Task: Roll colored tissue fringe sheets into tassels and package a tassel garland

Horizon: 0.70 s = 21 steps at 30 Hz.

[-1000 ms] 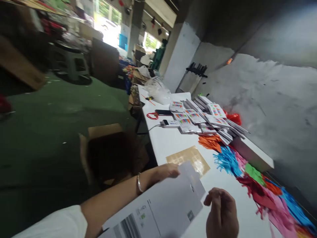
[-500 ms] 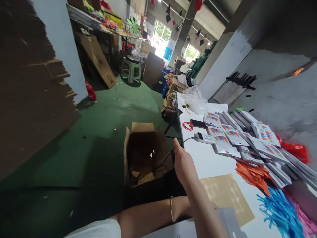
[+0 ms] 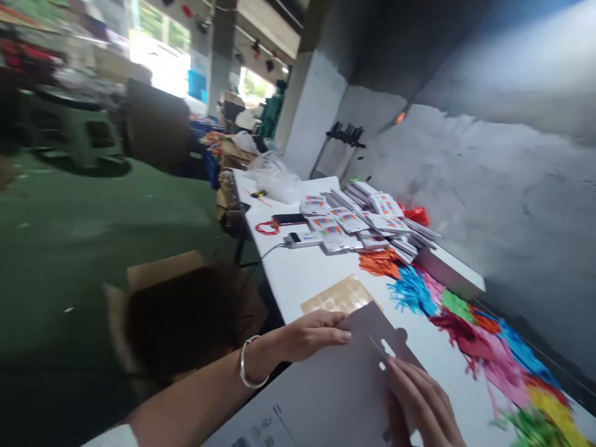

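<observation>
A flat grey-white card package (image 3: 326, 385) with a hang hole, a rounded tab and a printed barcode lies tilted in front of me. My left hand (image 3: 311, 337), with a silver bangle at the wrist, grips its far edge, thumb on top and fingers beneath. Close to the hang hole, my right hand (image 3: 416, 391) has its fingers pressed together against the card; their undersides are hidden. Beyond the card, a sheet of clear round stickers on tan backing (image 3: 342, 297) rests on the white table (image 3: 293, 279).
Several printed card packages (image 3: 344, 223) are piled toward the wall. Coloured tissue tassels (image 3: 470, 338) run along the table's right side. A phone (image 3: 289, 219), a white device with a cable (image 3: 303, 239) and a plastic bag (image 3: 274, 177) lie farther off. An open carton (image 3: 165, 267) stands on the floor.
My right hand has come back from above the carton to the card. My left hand, hidden in part before, now shows on the card's edge. The view has swung right.
</observation>
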Available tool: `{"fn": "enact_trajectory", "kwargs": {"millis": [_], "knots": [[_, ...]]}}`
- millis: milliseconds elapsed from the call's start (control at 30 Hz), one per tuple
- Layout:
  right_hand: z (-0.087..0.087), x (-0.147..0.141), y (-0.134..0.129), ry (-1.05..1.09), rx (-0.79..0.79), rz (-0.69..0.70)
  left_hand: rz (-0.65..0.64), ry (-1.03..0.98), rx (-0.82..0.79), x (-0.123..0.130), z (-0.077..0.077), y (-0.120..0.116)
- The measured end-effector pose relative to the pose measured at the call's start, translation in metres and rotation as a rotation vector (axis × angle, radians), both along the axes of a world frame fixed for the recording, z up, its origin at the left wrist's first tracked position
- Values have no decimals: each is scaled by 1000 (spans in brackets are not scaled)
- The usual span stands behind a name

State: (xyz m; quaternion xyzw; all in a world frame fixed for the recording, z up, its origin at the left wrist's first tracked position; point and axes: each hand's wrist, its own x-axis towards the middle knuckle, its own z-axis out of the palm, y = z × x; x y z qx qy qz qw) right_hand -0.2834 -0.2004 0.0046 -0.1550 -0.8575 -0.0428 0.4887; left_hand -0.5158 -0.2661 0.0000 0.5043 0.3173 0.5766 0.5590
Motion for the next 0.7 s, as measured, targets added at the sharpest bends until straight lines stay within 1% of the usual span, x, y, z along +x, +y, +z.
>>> {"fn": "enact_trajectory", "kwargs": {"millis": [67,133,233,300,367,433,500,567,633,700], "knots": [[6,12,-5,-35,48,-82,-4,112,107,16,14,4],[15,24,-9,-25,37,-171,12,260,207,36,25,7],[22,48,-13,22,-42,-239,-18,415,285,65,32,6],[20,65,-18,54,-126,-247,-22,473,303,83,29,5],[16,82,-23,66,-216,-240,2,507,303,98,24,6],[13,98,-26,25,-324,-208,28,552,292,111,17,8],[16,113,-27,-105,-473,-158,23,611,300,122,11,10],[23,125,-28,-295,-658,-119,5,674,335,130,7,12],[30,131,-30,-500,-845,-56,-18,732,394,137,2,14],[35,132,-33,-611,-949,3,-82,798,450,141,-4,14]]}}
